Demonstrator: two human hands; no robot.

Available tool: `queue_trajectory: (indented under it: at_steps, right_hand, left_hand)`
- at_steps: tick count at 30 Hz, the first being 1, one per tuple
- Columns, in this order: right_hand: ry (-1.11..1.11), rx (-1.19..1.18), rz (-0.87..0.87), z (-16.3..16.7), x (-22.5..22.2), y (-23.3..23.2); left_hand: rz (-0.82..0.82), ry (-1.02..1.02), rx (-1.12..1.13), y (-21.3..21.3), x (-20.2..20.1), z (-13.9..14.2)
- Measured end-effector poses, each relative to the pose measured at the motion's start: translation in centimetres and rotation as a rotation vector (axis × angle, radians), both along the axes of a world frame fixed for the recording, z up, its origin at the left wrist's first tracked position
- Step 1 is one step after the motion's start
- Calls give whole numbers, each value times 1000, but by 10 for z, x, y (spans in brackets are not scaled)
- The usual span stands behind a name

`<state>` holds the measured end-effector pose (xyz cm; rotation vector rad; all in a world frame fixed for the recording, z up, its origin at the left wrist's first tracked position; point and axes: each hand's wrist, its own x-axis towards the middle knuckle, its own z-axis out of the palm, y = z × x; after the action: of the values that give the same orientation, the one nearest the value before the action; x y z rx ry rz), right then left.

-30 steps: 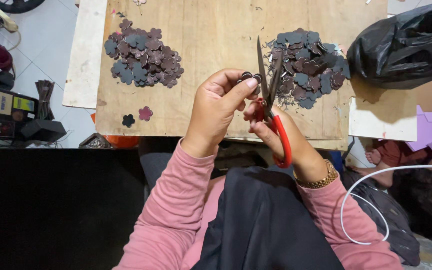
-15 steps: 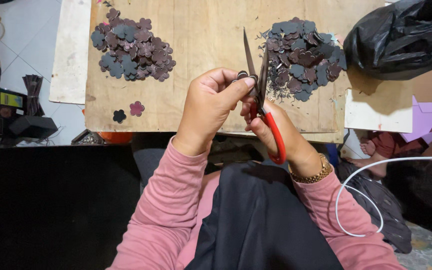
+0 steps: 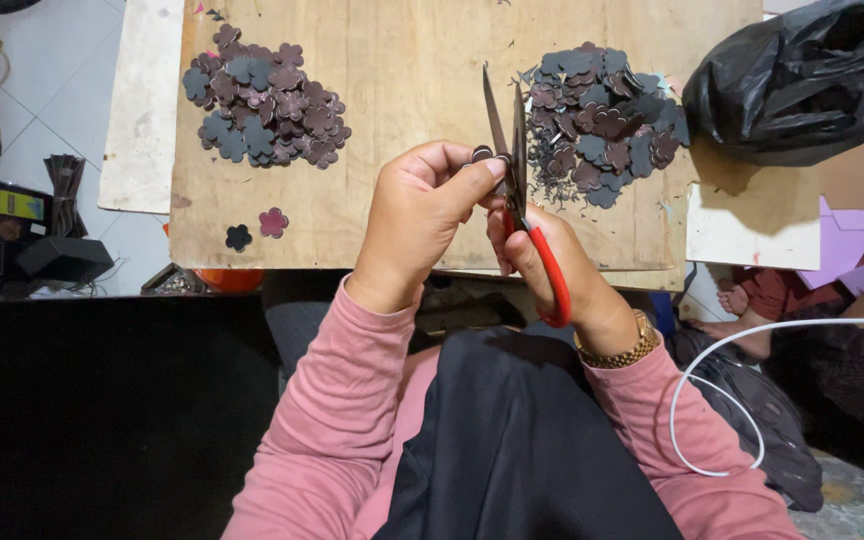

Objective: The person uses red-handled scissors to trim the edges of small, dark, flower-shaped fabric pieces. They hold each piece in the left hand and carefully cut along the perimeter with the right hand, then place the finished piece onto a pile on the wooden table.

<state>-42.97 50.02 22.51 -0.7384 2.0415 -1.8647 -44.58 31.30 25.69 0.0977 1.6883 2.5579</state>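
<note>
Two hands at work above the near edge of the desk (image 3: 392, 90). Left hand (image 3: 417, 225) curled, thumb and forefinger pinched shut on a small dark flower-shaped cutout (image 3: 482, 154), raised just off the wood. Right hand (image 3: 542, 265) wrapped around the red handles of the scissors (image 3: 512, 150), blades slightly parted and pointing away, the cutout right against them. Piece probably thin, light and a little floppy, easily bent; best gripped by a petal edge, well clear of the cutting line. Sharp blade tips close to the pinching fingertips. Beyond the hands, bare wood between two heaps: a left pile of cutouts (image 3: 262, 100) and a right pile of cutouts (image 3: 602, 125) ringed with trimmings, both well apart from the hands. Two loose flowers (image 3: 257, 230) near the front-left edge. Farther right, a black plastic bag (image 3: 802, 85) overhanging the corner, crowding that side. Most open room in the middle strip.
</note>
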Motion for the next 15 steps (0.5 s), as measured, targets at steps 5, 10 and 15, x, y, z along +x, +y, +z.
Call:
queue_trajectory:
  at_steps: [5, 10, 15]
  right_hand:
    - [-27, -2, 25, -2, -3, 3]
    - [-38, 55, 7, -9, -6, 9]
    - [-60, 62, -28, -13, -8, 8]
  left_hand:
    - [-25, -12, -47, -4, -4, -3]
    - [-54, -30, -54, -9, -11, -9]
    - [-82, 10, -15, -10, -16, -9]
